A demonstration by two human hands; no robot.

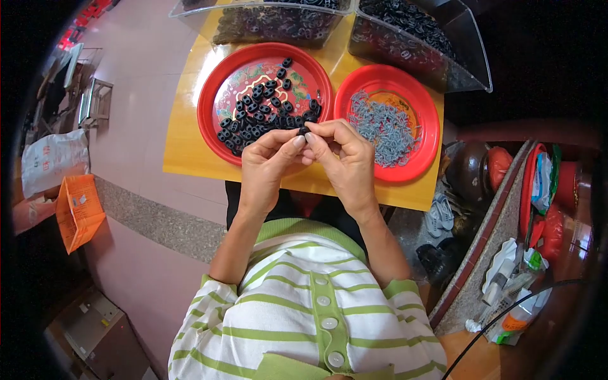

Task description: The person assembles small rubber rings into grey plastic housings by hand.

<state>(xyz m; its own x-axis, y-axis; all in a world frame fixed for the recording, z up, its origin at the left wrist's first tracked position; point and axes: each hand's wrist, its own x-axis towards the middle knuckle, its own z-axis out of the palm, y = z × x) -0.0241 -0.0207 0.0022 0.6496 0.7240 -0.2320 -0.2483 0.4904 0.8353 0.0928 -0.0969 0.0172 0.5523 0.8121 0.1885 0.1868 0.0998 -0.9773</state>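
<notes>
Between my fingertips is a small black two-holed plastic piece [303, 130], held above the near edge of the table. My left hand [271, 158] pinches it from the left with thumb and forefinger. My right hand [343, 152] closes on it from the other side, thumb and forefinger together; whether a smaller part is in those fingers is hidden. Behind my left hand lies a round red tray [212, 82] with a flowered bottom, bearing many similar black pieces [253, 114]. A smaller red plate [432, 120] at the right holds a heap of small grey parts [386, 133].
Two clear plastic bins [266, 28] [421, 47] full of black pieces stand along the far side of the yellow table [183, 145]. At the right are a dark jar [468, 168], shoes [439, 215] and a stone-edged ledge [481, 240]. An orange bag [79, 212] sits at the left.
</notes>
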